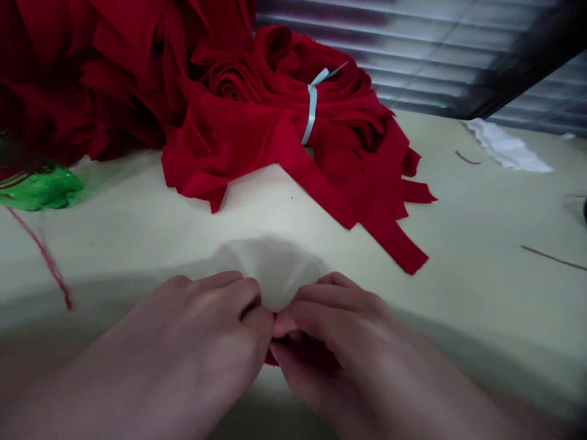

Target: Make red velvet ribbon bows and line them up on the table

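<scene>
My left hand and my right hand meet low in the middle of the view, just above the pale table. Between them is a small piece of red fabric, mostly covered by my fingers. The left fingers are curled in and pinch it from the left. On the other side, my right thumb and forefinger close on the same fabric. Its full shape is hidden. Beyond my hands lies a bundle of red fabric strips, tied with a light blue band.
A large heap of red fabric fills the back left. Near the left edge are a green plastic object and a red thread. A white scrap lies at the back right of the table, before window blinds.
</scene>
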Demonstrator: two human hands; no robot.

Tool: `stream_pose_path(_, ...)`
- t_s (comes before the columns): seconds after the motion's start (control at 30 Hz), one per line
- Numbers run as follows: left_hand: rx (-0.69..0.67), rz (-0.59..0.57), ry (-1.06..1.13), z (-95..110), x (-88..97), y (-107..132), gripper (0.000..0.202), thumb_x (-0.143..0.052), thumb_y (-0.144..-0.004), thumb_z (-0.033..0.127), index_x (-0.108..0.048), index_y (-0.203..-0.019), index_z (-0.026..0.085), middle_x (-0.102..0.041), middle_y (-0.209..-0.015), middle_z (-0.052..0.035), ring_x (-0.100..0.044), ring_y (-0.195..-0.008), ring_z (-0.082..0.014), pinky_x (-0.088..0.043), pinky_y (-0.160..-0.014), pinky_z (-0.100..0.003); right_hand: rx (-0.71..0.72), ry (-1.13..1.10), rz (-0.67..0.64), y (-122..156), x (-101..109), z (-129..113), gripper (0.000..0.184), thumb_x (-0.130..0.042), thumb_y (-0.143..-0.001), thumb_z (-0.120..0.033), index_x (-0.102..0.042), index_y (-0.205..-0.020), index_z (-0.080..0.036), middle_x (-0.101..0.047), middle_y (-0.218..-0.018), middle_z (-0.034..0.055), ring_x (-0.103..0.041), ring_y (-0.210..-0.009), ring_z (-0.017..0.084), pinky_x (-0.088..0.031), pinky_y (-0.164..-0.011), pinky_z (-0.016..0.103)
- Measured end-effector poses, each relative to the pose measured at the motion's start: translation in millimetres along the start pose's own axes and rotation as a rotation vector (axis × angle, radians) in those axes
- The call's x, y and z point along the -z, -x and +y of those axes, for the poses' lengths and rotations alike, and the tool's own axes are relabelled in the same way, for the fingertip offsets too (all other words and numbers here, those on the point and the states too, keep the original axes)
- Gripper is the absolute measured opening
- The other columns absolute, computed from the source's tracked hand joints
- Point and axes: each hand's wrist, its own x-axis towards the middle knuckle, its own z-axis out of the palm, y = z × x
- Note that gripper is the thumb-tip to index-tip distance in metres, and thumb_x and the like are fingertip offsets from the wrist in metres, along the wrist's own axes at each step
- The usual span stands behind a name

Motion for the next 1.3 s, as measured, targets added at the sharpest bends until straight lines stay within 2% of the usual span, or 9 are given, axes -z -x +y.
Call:
stream_pose_path(0.3,0.03,0.039,0.002,0.7,1.1,-4.2,0.027,-0.04,-0.083,0.007,-0.059,-0.071,0.022,-0.056,-0.069,-0.0008,-0.048,-0.057,-0.0183,-0.026,-0.05,-0.031,0.033,0.005,0.018,1.7,-4.5,5.2,0.018,-0.057,-0.083,-0.015,-0.066,-0.068,-0.02,-0.063,-0.064,-0.0004,-0.06,-0.063,0.014,-0.048,-0.066,0.028)
stream_pose_path(0.47,0.033,0.019,0.058,-1.7,0.8,-2.8,0.024,-0.043,-0.087,0.012,-0.06,-0.073,0.022,-0.058,-0.072,-0.0007,-0.052,-0.062,-0.0178,-0.036,-0.054,-0.03,0.026,-0.002,0.027,2.8,4.0,0.0,0.019,-0.056,-0.085,-0.014,-0.069,-0.071,-0.02,-0.064,-0.065,0.0003,-0.061,-0.065,0.014,-0.048,-0.064,0.027)
stream_pose_path(0.6,0.006,0.097,0.046,-2.8,-1.7,-2.1,0.017,-0.048,-0.089,0.02,-0.064,-0.082,0.021,-0.06,-0.073,-0.0019,-0.057,-0.069,-0.0169,-0.047,-0.065,-0.027,0.019,0.008,-0.003,1.5,6.6,-2.8,0.017,-0.059,-0.083,-0.013,-0.067,-0.07,-0.02,-0.064,-0.067,0.0,-0.061,-0.066,0.015,-0.047,-0.065,0.027)
stream_pose_path(0.8,-0.016,0.13,0.016,-1.2,-2.8,-4.6,0.017,-0.049,-0.09,0.025,-0.066,-0.089,0.02,-0.062,-0.075,-0.0033,-0.06,-0.075,-0.0181,-0.051,-0.072,-0.028,0.033,0.055,-0.034,-1.5,3.3,0.1,0.018,-0.06,-0.082,-0.012,-0.063,-0.066,-0.018,-0.064,-0.067,0.0,-0.061,-0.068,0.015,-0.046,-0.064,0.027)
stream_pose_path(1.07,-0.022,0.122,-0.021,0.6,-0.3,1.1,0.015,-0.051,-0.089,0.026,-0.064,-0.088,0.021,-0.059,-0.072,-0.0024,-0.057,-0.068,-0.0168,-0.047,-0.066,-0.027,0.103,0.125,-0.047,-0.9,7.9,-1.2,0.019,-0.056,-0.084,-0.008,-0.064,-0.07,-0.017,-0.065,-0.071,0.0012,-0.062,-0.075,0.015,-0.045,-0.065,0.026)
stream_pose_path(1.2,-0.013,0.091,-0.06,0.3,2.0,2.6,0.019,-0.045,-0.087,0.016,-0.062,-0.081,0.023,-0.057,-0.071,-0.0012,-0.051,-0.059,-0.0173,-0.037,-0.053,-0.028,0.101,0.101,-0.035,-0.2,7.9,3.7,0.019,-0.054,-0.088,-0.015,-0.065,-0.073,-0.018,-0.064,-0.07,0.0012,-0.062,-0.073,0.016,-0.046,-0.069,0.028)
stream_pose_path(1.3,-0.009,0.054,-0.057,0.0,3.1,-0.9,0.025,-0.04,-0.084,0.011,-0.061,-0.079,0.025,-0.057,-0.073,-0.0012,-0.049,-0.058,-0.0196,-0.03,-0.05,-0.03,0.1,0.028,-0.031,0.9,6.9,6.2,0.018,-0.056,-0.087,-0.017,-0.066,-0.072,-0.02,-0.064,-0.07,0.0002,-0.061,-0.07,0.015,-0.047,-0.069,0.028)
